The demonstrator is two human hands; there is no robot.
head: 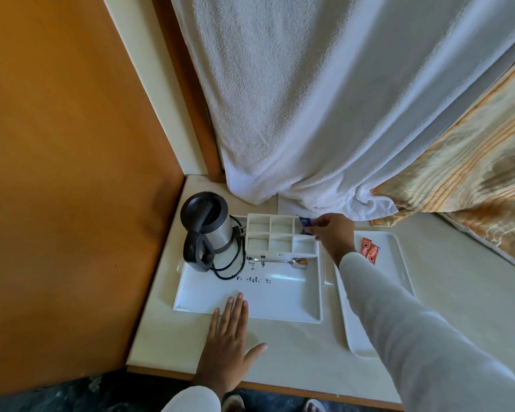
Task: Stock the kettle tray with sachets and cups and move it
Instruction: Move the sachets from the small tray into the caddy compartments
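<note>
Right hand (333,233) has a blue sachet (305,226) pinched in a narrow fingertip grip, right over the far right compartment of the white sachet organizer (275,234). The organizer's other compartments show bare white. It sits on the white kettle tray (250,304), beside the steel kettle (207,230) with its black cord; a spoon (283,261) lies just in front. Left hand (229,343) lies flat, fingers spread, tips over the tray's near rim. To the right on the tabletop (295,355), a second white tray (396,263) holds two red coffee sachets (370,251).
</note>
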